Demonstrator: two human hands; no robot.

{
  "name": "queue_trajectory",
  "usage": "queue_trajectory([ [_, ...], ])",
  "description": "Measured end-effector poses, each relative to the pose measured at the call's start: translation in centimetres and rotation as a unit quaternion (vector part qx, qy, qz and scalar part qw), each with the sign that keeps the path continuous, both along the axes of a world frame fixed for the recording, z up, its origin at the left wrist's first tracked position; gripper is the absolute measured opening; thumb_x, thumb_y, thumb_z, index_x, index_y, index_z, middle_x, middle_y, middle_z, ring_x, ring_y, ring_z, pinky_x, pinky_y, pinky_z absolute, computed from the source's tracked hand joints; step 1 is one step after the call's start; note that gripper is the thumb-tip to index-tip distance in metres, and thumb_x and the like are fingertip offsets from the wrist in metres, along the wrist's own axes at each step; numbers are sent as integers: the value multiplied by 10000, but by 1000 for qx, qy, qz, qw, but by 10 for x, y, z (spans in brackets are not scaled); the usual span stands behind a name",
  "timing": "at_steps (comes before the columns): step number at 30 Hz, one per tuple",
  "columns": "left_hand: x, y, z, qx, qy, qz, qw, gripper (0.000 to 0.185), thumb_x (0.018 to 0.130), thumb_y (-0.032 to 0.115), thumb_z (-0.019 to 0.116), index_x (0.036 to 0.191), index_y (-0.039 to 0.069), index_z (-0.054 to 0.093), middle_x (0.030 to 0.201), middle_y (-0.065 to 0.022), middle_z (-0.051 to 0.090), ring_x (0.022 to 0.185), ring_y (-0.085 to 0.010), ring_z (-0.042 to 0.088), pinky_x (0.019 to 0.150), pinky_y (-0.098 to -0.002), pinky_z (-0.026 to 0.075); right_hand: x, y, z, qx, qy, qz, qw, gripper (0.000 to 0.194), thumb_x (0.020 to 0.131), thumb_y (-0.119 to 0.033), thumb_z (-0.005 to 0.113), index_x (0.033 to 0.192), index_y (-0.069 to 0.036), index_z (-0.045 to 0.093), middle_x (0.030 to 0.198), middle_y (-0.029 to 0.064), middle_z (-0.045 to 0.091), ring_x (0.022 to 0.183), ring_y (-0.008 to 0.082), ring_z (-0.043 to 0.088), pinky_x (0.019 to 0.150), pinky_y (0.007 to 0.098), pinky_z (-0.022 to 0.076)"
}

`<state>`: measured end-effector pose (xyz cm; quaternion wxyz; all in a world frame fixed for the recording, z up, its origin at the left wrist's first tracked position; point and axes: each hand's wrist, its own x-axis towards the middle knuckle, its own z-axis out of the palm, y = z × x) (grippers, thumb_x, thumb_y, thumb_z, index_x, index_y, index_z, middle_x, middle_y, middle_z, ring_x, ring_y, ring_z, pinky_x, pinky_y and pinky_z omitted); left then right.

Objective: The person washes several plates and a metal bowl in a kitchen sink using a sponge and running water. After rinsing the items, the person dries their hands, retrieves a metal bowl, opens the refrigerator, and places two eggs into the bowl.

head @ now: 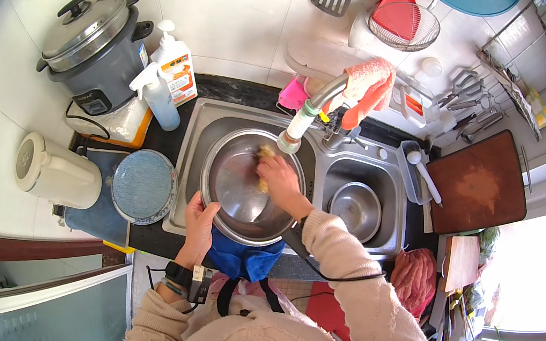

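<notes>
A wide stainless steel basin [237,197] is tilted over the larger bowl of a double sink [185,183]. My left hand [201,226] grips its rim at the near left, thumb on top. Inside the basin, my right hand [278,176] presses a yellowish scrubbing pad [263,184] against the wall on the right; the fingers partly cover the pad. Just above that hand hangs the end of the faucet [294,135], with an orange cloth [369,84] draped over its neck. No running water can be made out. A blue cloth [246,254] lies below the basin's near edge.
A smaller metal bowl [356,211] sits in the right sink bowl. Left of the sink are a blue plate [143,187], a cream jug [58,170], a spray bottle [161,105] and a rice cooker [95,64]. To the right are a clear container [412,184] and a brown cutting board [477,187].
</notes>
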<state>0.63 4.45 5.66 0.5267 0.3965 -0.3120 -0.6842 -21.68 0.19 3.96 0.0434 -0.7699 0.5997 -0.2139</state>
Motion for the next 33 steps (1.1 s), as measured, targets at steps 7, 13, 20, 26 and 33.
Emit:
queue_trajectory([
  [7, -8, -16, -4, -31, -59, 19, 998, 149, 804, -30, 548, 935, 24, 595, 804, 37, 554, 702, -31, 484, 624, -199, 387, 6, 59, -19, 202, -58, -20, 978, 104, 793, -134, 601, 894, -110, 606, 997, 93, 589, 984, 320, 575, 822, 421, 490],
  [13, -14, -20, -9, -78, -123, -4, 989, 85, 809, -20, 555, 804, 64, 540, 731, 72, 469, 654, -10, 406, 570, -195, 329, 52, 67, 6, 223, -443, 85, 864, 144, 816, -46, 616, 955, -34, 583, 1040, 131, 607, 969, 343, 598, 845, 367, 493],
  [20, -14, -10, 4, -62, -120, -32, 990, 74, 818, -12, 561, 835, 60, 554, 751, 67, 489, 661, -14, 415, 588, -189, 336, 44, 28, 3, 0, -240, 163, 957, 217, 856, -31, 533, 1065, -36, 592, 1177, 139, 583, 1014, 347, 592, 882, 373, 489],
  [26, -12, -13, 7, -87, -140, -9, 986, 117, 807, -23, 564, 775, 66, 496, 717, 66, 440, 650, -11, 391, 569, -203, 319, -4, 44, -33, 185, -182, -78, 963, 186, 821, -58, 590, 1005, -32, 592, 1016, 153, 619, 900, 327, 624, 789, 394, 499],
  [33, -17, -21, 2, -140, -215, 20, 966, 272, 777, -41, 580, 662, 82, 367, 656, 78, 336, 608, -5, 307, 503, -223, 242, -5, 66, -26, 165, -361, -230, 889, 168, 873, -117, 588, 1017, -31, 602, 916, 134, 674, 846, 220, 672, 741, 327, 515],
])
